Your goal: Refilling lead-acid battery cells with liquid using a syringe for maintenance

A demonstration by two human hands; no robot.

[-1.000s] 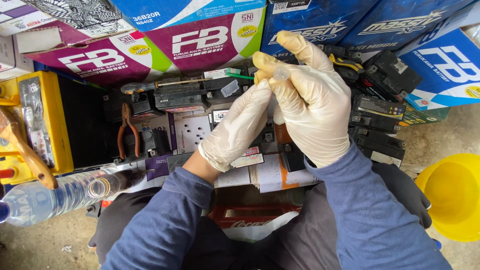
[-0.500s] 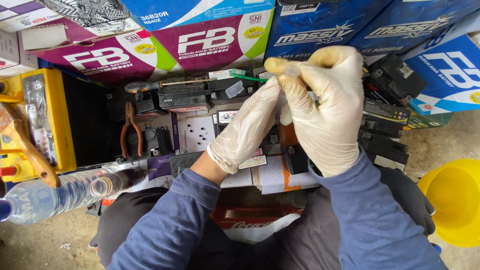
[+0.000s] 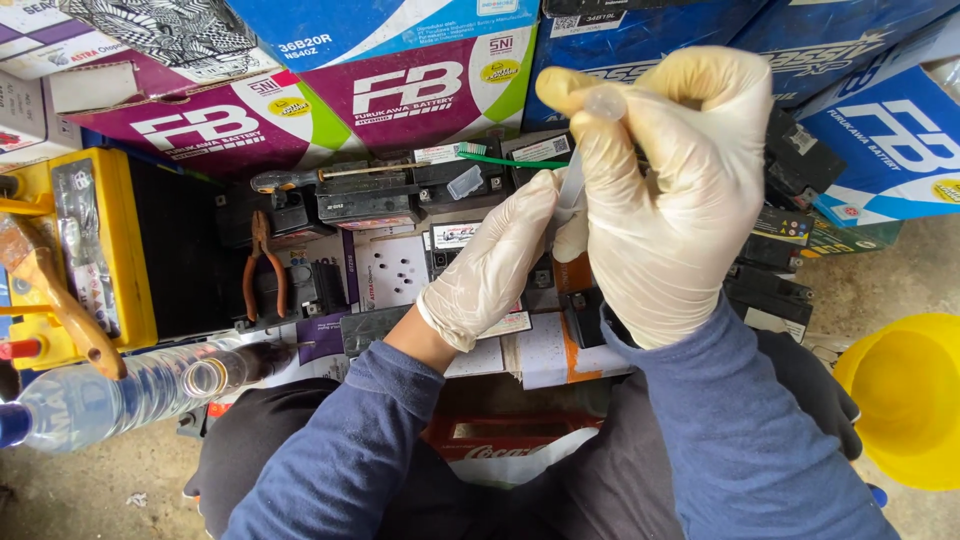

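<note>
I am pinching a thin clear dropper (image 3: pixel 575 185) with my gloved right hand (image 3: pixel 665 190) closed on what seems its bulb, while my left hand (image 3: pixel 495 265) is steadying its stem just below, above the small black batteries (image 3: pixel 370 200).

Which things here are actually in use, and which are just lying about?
In use: the small clear tube, pinched by the gloved left hand and gloved right hand.

Lying about: pliers, clear plastic bottle, green toothbrush, yellow funnel, paintbrush.
</note>
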